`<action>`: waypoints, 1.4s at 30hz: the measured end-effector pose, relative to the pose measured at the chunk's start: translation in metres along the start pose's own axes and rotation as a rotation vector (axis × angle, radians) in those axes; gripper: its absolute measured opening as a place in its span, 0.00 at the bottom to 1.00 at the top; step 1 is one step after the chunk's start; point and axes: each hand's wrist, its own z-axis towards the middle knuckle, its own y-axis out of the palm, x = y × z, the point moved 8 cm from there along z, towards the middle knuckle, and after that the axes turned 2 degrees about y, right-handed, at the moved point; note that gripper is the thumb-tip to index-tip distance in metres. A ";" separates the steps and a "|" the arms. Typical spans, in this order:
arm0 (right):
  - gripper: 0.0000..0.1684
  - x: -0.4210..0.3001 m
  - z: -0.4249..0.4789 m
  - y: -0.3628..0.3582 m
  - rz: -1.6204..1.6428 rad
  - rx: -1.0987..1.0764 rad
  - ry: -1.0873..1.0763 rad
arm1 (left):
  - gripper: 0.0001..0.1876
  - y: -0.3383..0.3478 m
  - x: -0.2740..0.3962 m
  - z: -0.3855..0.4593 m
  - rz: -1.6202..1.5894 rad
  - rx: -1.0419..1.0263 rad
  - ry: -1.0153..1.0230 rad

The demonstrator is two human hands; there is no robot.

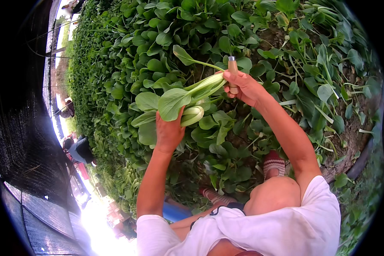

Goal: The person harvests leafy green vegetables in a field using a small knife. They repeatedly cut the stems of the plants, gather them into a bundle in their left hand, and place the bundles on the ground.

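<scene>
My left hand (170, 129) holds a cut head of leafy greens, which looks like bok choy (192, 116), its pale base pointing right and its leaves to the left. My right hand (241, 85) grips the wooden handle of a tool (233, 68) with a metal ferrule; the blade beyond it is hard to make out against the leaves. Thumb and fingers of that same hand also pinch the stalk ends of another bunch of green stems (208, 85), whose leaves reach over my left hand. One longer-stalked leaf (183, 55) sticks out to the upper left.
Dense rows of growing greens (115, 70) fill the left and top. Cut leaves and stalks (323, 112) lie on brown soil (347, 137) at the right. A blue object (176, 212) is below my left forearm. Other people (80, 150) are at the far left, near dark netting (28, 144).
</scene>
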 end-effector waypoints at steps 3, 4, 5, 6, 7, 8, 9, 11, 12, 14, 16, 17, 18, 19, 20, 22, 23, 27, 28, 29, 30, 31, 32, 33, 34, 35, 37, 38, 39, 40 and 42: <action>0.19 -0.015 -0.011 0.008 -0.031 0.037 -0.102 | 0.35 -0.009 0.001 -0.013 -0.047 0.067 -0.025; 0.18 -0.022 -0.017 0.012 -0.062 0.054 -0.158 | 0.33 -0.013 0.003 -0.014 -0.071 0.078 -0.045; 0.17 -0.030 -0.024 0.016 -0.093 0.071 -0.215 | 0.31 -0.018 0.006 -0.015 -0.094 0.089 -0.065; 0.16 -0.038 -0.031 0.019 -0.124 0.090 -0.274 | 0.31 -0.022 0.012 -0.013 -0.162 0.059 -0.095; 0.16 -0.049 -0.039 0.015 -0.152 0.155 -0.347 | 0.32 -0.028 0.020 -0.009 -0.232 0.028 -0.123; 0.15 -0.060 -0.048 0.010 -0.180 0.220 -0.421 | 0.32 -0.029 0.026 -0.008 -0.302 -0.004 -0.150; 0.15 -0.070 -0.056 0.004 -0.206 0.284 -0.496 | 0.32 -0.030 0.029 -0.010 -0.381 0.003 -0.192; 0.17 -0.095 -0.074 -0.027 -0.216 0.486 -0.703 | 0.32 -0.033 0.032 -0.017 -0.533 0.020 -0.281; 0.21 -0.097 -0.078 -0.036 -0.084 0.488 -0.630 | 0.32 -0.027 0.029 -0.023 -0.646 0.012 -0.325; 0.32 -0.086 -0.081 -0.036 0.012 0.394 -0.428 | 0.32 -0.020 0.032 -0.029 -0.751 -0.017 -0.370; 0.30 -0.064 -0.089 0.004 -0.122 0.264 -0.338 | 0.33 -0.013 0.035 -0.031 -0.820 -0.076 -0.371; 0.29 -0.053 -0.090 0.020 -0.189 0.200 -0.288 | 0.33 -0.014 0.038 -0.028 -0.826 -0.086 -0.346; 0.23 -0.046 -0.090 0.023 -0.365 0.184 -0.273 | 0.33 -0.016 0.044 -0.023 -0.835 -0.100 -0.317; 0.22 -0.045 -0.091 0.019 -0.447 0.218 -0.327 | 0.33 -0.019 0.050 -0.020 -0.843 -0.114 -0.289; 0.20 -0.044 -0.091 0.015 -0.530 0.251 -0.381 | 0.34 -0.020 0.048 -0.024 -0.936 -0.157 -0.391; 0.17 -0.052 -0.095 0.012 -0.713 0.349 -0.496 | 0.35 -0.039 0.048 -0.020 -0.962 -0.108 -0.360; 0.17 -0.051 -0.094 0.016 -0.705 0.314 -0.514 | 0.35 -0.047 0.046 -0.018 -0.976 -0.084 -0.345; 0.19 -0.036 -0.091 0.070 -0.509 0.025 -0.426 | 0.42 -0.083 0.060 0.017 -0.438 -0.057 0.055; 0.19 -0.037 -0.093 0.081 -0.509 -0.004 -0.434 | 0.43 -0.069 0.061 0.024 -0.715 -0.179 -0.057; 0.20 -0.037 -0.094 0.087 -0.508 -0.034 -0.442 | 0.40 -0.063 0.053 0.026 -0.792 -0.279 -0.149; 0.19 -0.041 -0.093 0.084 -0.454 -0.038 -0.454 | 0.39 -0.064 0.047 0.033 -0.760 -0.324 -0.150; 0.16 -0.039 -0.088 0.072 -0.604 -0.030 -0.316 | 0.38 -0.065 0.041 0.037 -0.730 -0.370 -0.154; 0.16 -0.049 -0.091 0.065 -0.790 0.049 -0.398 | 0.36 -0.072 0.039 0.041 -0.682 -0.358 -0.112; 0.17 -0.060 -0.098 0.062 -0.976 0.132 -0.481 | 0.35 -0.079 0.034 0.047 -0.511 -0.339 -0.075; 0.19 -0.077 -0.109 0.065 -1.171 0.245 -0.655 | 0.35 -0.090 0.028 0.051 -0.378 -0.323 -0.069; 0.23 -0.088 -0.116 0.061 -1.301 0.333 -0.708 | 0.34 -0.099 0.021 0.053 -0.245 -0.308 -0.061; 0.24 -0.108 -0.136 0.047 -1.758 0.765 -1.023 | 0.34 -0.099 0.005 0.051 -0.377 -0.259 -0.196; 0.23 -0.107 -0.135 0.044 -1.794 0.771 -1.037 | 0.37 -0.090 0.007 0.051 -0.498 -0.322 -0.243; 0.23 -0.108 -0.135 0.042 -1.829 0.772 -1.055 | 0.38 -0.077 0.019 0.049 -0.596 -0.379 -0.229; 0.23 -0.107 -0.135 0.043 -1.861 0.774 -1.080 | 0.40 -0.061 0.035 0.048 -0.690 -0.432 -0.215; 0.23 -0.076 -0.115 0.025 -1.466 0.617 -0.607 | 0.44 -0.019 0.063 0.040 -0.800 -0.599 -0.226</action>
